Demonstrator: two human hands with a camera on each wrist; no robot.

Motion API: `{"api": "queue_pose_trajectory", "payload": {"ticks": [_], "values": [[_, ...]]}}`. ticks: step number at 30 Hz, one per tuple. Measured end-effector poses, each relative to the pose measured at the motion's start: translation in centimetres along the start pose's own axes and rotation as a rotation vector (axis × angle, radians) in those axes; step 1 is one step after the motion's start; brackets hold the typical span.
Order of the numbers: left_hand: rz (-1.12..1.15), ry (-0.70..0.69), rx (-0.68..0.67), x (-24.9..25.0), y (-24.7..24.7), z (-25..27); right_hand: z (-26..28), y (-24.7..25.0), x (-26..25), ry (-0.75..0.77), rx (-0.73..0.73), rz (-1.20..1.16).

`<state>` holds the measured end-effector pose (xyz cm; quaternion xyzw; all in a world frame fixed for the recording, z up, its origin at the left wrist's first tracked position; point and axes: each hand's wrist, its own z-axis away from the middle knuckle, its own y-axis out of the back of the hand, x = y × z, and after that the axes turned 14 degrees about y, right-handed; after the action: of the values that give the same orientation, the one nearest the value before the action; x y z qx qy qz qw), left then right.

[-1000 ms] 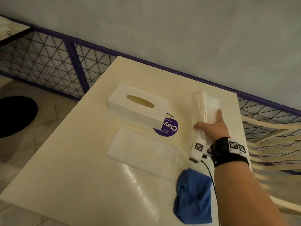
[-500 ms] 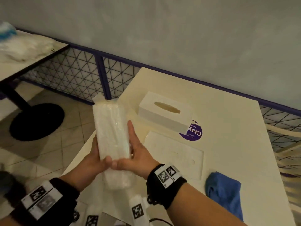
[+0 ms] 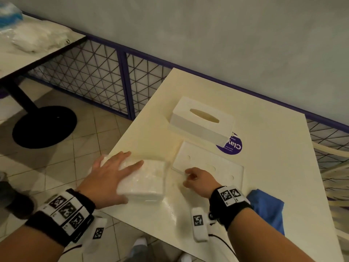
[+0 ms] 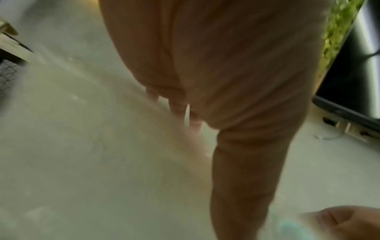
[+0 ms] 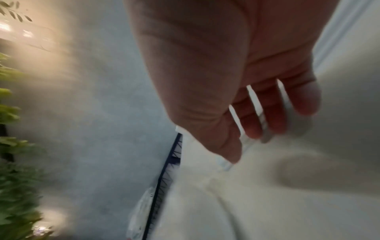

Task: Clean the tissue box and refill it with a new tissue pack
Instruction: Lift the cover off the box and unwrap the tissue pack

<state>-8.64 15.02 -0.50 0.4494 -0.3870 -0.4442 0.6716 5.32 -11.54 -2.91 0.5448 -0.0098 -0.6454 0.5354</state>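
The new tissue pack [image 3: 149, 178], white in clear wrap, lies flat on the cream table [image 3: 264, 186] by its left edge. My left hand [image 3: 111, 174] rests on top of it with straight, spread fingers. The white tissue box cover [image 3: 202, 121], with an oval slot on top, stands farther back. Its clear base plate [image 3: 213, 165] lies flat in front of it. My right hand [image 3: 194, 176] has curled fingers at the plate's near left corner. In the right wrist view the thumb and fingers [image 5: 267, 120] pinch the plate's clear edge [image 5: 247, 144]. The left wrist view is blurred.
A blue cloth [image 3: 268, 208] lies crumpled at the table's near right. A purple round sticker [image 3: 231, 146] shows beside the box. A purple wire fence [image 3: 105, 76] runs behind, and a second table [image 3: 28, 53] with plastic-wrapped packs stands to the left.
The tissue pack, held up in both hands before, now lies on the table under my left hand. My right hand has let go of it and moved to the clear plate's corner.
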Motion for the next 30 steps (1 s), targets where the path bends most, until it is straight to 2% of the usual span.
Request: {"api": "queue_pose_trajectory", "payload": {"ticks": [3,7,10,13,15,19,24,30], "values": [[0.065,-0.003,-0.09,0.2,-1.1,0.1,-0.3,-0.5,1.4,-0.024,0.092,0.04],[0.123,-0.007,0.027,2.1,-1.8,0.2,-0.7,-1.0,1.2,-0.028,0.182,0.09],[0.077,0.033,0.032,3.6,-2.8,-0.1,-0.6,-2.1,-0.6,0.119,0.232,0.066],[0.036,0.078,-0.015,4.4,-3.9,-0.6,-0.8,-3.5,-2.9,0.306,0.154,0.069],[0.046,0.088,-0.024,4.3,-4.4,-0.9,-1.3,-4.3,-4.0,0.345,0.068,0.129],[0.046,0.083,-0.021,4.0,-5.2,-1.1,-2.2,-4.9,-5.0,0.293,-0.018,0.273],[0.062,0.057,-0.006,3.7,-5.5,-1.2,-2.9,-4.5,-5.7,0.266,-0.099,0.337],[0.07,0.052,0.004,3.6,-5.7,-1.2,-3.8,-4.3,-5.7,0.173,-0.054,0.365]]}}
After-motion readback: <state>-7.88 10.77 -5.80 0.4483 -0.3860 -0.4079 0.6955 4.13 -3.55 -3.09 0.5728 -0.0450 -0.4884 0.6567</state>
